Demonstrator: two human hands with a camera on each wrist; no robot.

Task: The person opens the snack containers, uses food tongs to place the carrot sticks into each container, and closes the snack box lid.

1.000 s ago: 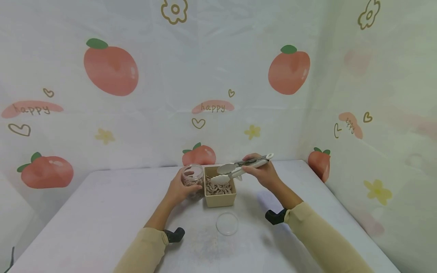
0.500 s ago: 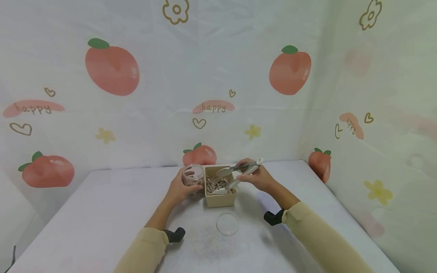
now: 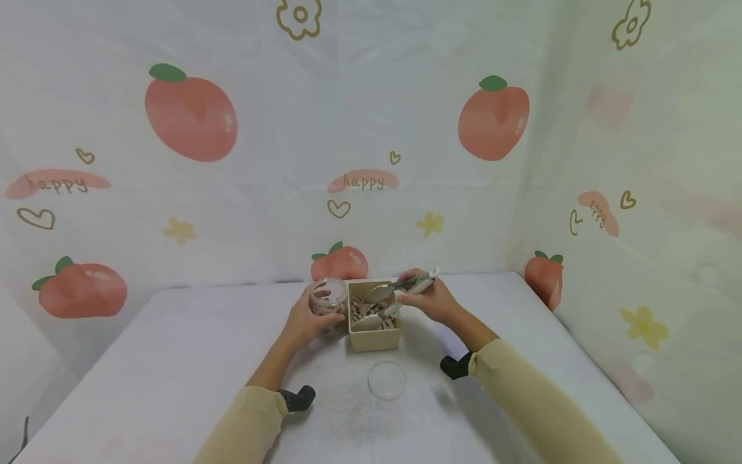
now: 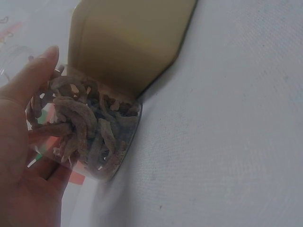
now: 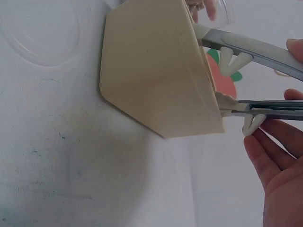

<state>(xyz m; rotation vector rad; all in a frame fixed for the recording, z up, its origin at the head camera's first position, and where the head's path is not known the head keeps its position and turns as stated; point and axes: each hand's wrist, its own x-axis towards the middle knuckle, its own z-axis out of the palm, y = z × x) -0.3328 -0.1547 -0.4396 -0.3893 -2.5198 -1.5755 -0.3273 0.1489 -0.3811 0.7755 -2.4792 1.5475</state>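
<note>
Tongs dip into a box of dried bits beside a small jar.

The right hand [image 3: 436, 301] curls around the grey and white tongs [image 3: 394, 298], whose arms are apart, tips down in the tan square box [image 3: 373, 338]. The box holds thin brown dried pieces [image 3: 365, 312]. The left hand [image 3: 306, 320] wraps around a clear round jar [image 3: 327, 299] with the same brown pieces inside, touching the box's left side. A clear lid [image 3: 386, 379] lies on the white table [image 3: 174, 361], nearer than the box.
</note>
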